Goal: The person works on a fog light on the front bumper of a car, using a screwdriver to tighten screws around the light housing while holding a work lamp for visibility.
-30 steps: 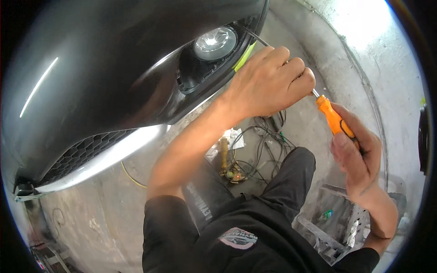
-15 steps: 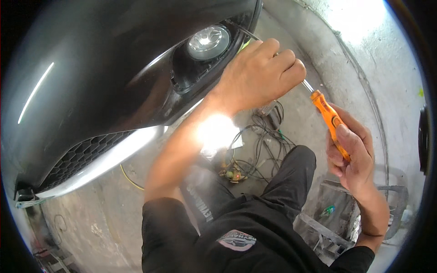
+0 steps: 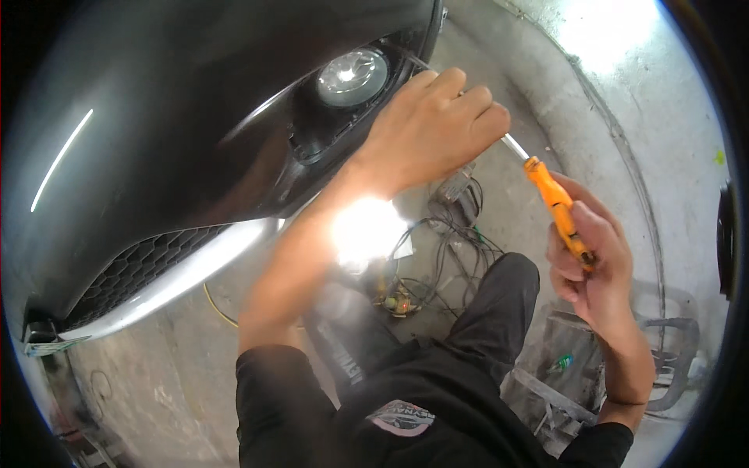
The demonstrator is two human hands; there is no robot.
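My right hand (image 3: pixel 594 246) is wrapped round the orange handle of a long screwdriver (image 3: pixel 559 207). Its metal shaft runs up and left through my left hand (image 3: pixel 437 125), whose fingers are curled round it. The shaft's far end reaches the edge of the opening around a round fog light (image 3: pixel 353 76) in a dark car bumper (image 3: pixel 179 101). Where exactly the tip sits is too dark to make out. My left wrist passes just below the fog light opening.
A bright glare (image 3: pixel 367 238) lies by my left forearm. Tangled cables (image 3: pixel 449 249) lie on the floor between my legs. A metal frame (image 3: pixel 554 394) with a green bottle (image 3: pixel 562 363) stands at lower right. A honeycomb grille (image 3: pixel 140 273) is at left, a pale wall (image 3: pixel 671 156) at right.
Both hands and the screwdriver have shifted slightly left. The orange handle has turned a little about its length. My grip looks the same.
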